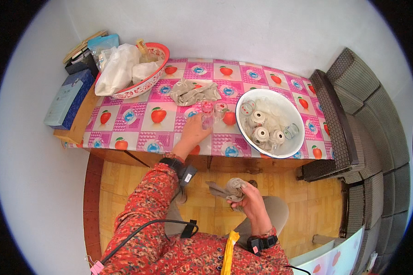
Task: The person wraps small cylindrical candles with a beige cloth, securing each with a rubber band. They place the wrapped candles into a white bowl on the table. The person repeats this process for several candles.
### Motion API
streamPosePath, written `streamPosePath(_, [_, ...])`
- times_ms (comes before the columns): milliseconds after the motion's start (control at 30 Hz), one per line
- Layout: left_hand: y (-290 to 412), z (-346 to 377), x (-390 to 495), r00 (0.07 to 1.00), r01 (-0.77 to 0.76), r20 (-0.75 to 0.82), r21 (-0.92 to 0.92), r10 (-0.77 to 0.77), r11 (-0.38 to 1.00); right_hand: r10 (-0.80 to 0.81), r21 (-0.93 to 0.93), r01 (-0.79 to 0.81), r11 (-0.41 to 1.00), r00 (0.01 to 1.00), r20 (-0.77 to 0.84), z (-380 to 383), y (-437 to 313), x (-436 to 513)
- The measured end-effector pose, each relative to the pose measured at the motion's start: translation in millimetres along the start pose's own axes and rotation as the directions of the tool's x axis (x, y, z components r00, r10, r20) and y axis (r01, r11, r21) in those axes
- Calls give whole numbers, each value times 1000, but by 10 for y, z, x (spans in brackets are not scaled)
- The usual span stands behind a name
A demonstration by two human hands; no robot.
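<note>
My left hand point(192, 132) reaches over the table, its thumb and fingers around a small clear drinking glass point(207, 121) at the tabletop. Just beyond it stand a glass with red markings point(207, 106) and another clear glass point(221, 109). Above my lap, my right hand point(253, 202) grips a crumpled grey-beige cloth point(234, 189). A similar cloth point(194, 92) lies bunched behind the glasses. To their right, a white enamel basin point(297, 144) with a blue rim holds several glass pieces, among them round lids with dark-holed white knobs point(260, 134).
The table wears a pink apple-patterned cover point(158, 129). At the left are a red-rimmed basin point(163, 51) with white bags point(118, 70) and a blue box point(72, 96). A dark woven sofa point(337, 130) borders the right side. A wall runs behind the table.
</note>
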State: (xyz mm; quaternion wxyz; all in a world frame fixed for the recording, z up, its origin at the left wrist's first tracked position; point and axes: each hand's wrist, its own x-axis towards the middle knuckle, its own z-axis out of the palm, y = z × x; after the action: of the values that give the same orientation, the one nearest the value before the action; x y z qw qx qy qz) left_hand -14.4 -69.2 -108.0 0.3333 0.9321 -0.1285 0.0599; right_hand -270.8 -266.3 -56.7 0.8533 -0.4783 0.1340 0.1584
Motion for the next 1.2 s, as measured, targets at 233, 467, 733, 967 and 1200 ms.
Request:
streamPosePath(233, [40,-229,-184,992,78,119,-338,-40,938,-47,-13,46,999,999,-7,84,-3,-130])
streamPosePath(467, [537,-760,-880,971,159,221,-885,94,438,-468,-206,445,872,880,-82,429,-221,-220])
streamPosePath(733, [1264,-915,-1606,970,81,161,-920,181,384,-915,-840,537,-77,297,273,893,-335,-127])
streamPosePath(967, [1436,-1001,-1709,933,212,251,-962,258,172,-496,139,521,842,849,-182,743,-510,-136])
streamPosePath(1200, [1602,-1074,-1686,964,1,86,-948,250,319,-680,-97,673,733,727,-90,845,-212,-334])
